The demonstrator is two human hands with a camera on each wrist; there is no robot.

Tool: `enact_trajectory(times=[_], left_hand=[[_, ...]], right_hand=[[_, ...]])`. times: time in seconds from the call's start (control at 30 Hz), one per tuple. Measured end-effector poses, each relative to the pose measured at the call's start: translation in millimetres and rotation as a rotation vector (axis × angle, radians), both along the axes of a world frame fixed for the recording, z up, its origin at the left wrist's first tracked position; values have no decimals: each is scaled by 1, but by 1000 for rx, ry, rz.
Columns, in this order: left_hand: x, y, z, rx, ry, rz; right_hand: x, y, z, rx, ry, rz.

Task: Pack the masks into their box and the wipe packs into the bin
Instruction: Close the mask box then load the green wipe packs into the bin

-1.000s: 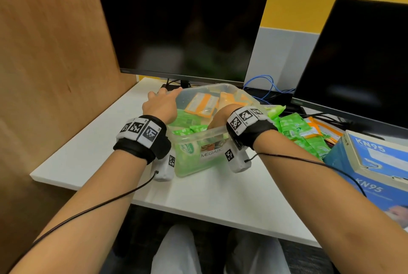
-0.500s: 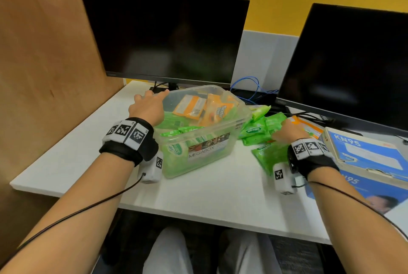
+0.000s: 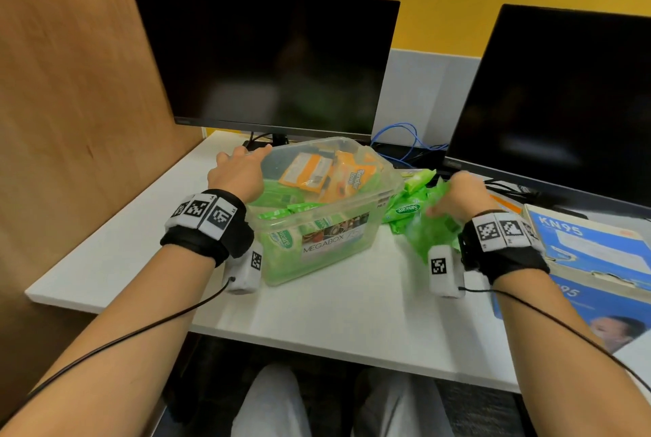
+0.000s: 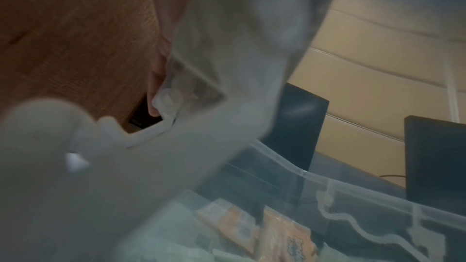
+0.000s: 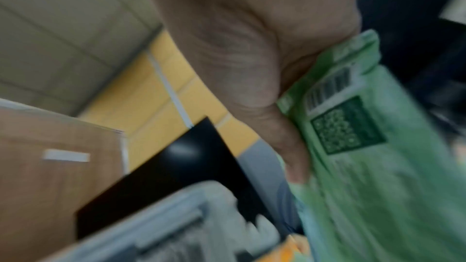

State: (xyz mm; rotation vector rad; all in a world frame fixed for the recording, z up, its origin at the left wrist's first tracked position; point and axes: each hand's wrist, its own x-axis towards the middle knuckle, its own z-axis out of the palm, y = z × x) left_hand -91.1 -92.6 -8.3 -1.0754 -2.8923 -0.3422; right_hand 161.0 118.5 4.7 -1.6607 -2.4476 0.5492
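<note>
The right hand [image 3: 458, 195] grips a soft green wipe pack [image 5: 365, 146], lifted just right of the clear plastic bin [image 3: 317, 260]. The left hand [image 3: 239, 172] holds the bin's far left rim, fingers curled over it. Green and orange packs [image 3: 317, 172] fill the bin. More green packs [image 3: 405, 207] lie on the white worktop [image 3: 352, 313] beside the blue cardboard mask box [image 3: 591, 253].

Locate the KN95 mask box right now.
In the head view the KN95 mask box sits at the desk's right edge, just right of the right hand, below the right monitor.
</note>
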Motion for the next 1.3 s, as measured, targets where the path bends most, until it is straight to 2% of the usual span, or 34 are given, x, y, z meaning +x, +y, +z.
enact_trajectory(times=[0.07, 0.13, 0.17, 0.23, 0.3, 0.43, 0.5, 0.6, 0.63, 0.67, 0.77, 0.8, 0.83, 0.93, 0.97, 1.0, 1.07, 1.13, 1.2, 1.3], left_hand=[[0, 1, 0, 0, -5, 3], [0, 1, 0, 4, -12, 6], [0, 1, 0, 10, -19, 6], [1, 0, 1, 45, -32, 17], [4, -1, 2, 107, -45, 44], [5, -2, 2, 167, -74, 67], [5, -2, 2, 174, -76, 58], [4, -1, 2, 184, -74, 62], [4, -1, 1, 188, -73, 65], [4, -1, 1, 192, -71, 68], [4, 0, 1, 173, -54, 58], [5, 0, 1, 154, -48, 53], [5, 0, 1, 139, -44, 50], [4, 1, 2, 119, -43, 51], [4, 1, 2, 117, -45, 53], [5, 1, 2, 113, -46, 53], [5, 1, 2, 107, -48, 50], [5, 1, 3, 106, -56, 57], [5, 1, 3, 104, -62, 63], [6, 0, 3, 103, -56, 55]], right_hand=[[-5, -17, 27, 268, 212, 27], [-15, -37, 50, 514, 363, 143], [-23, -46, 56, 577, 444, 216], [-43, -64, 59, 532, 603, 341], [-69, -83, 47, 399, 622, 466], [-111, -106, 7, 186, 426, 595], [-121, -110, -1, 194, 337, 599], [-128, -113, -3, 290, 450, 602], [-131, -114, -3, 306, 434, 640], [-134, -114, -1, 273, 327, 708], [-140, -116, 10, -42, -305, 913], [-142, -115, 14, -128, -451, 939], [-144, -113, 16, -166, -506, 954], [-148, -110, 9, -47, -388, 911], [-149, -110, 7, -14, -403, 911], [-150, -110, 7, -38, -490, 922], [-148, -110, 11, -231, -661, 945], [-149, -107, 15, -299, -697, 960], [-152, -104, 11, -146, -680, 951], [-159, -89, -9, 73, -552, 844]])
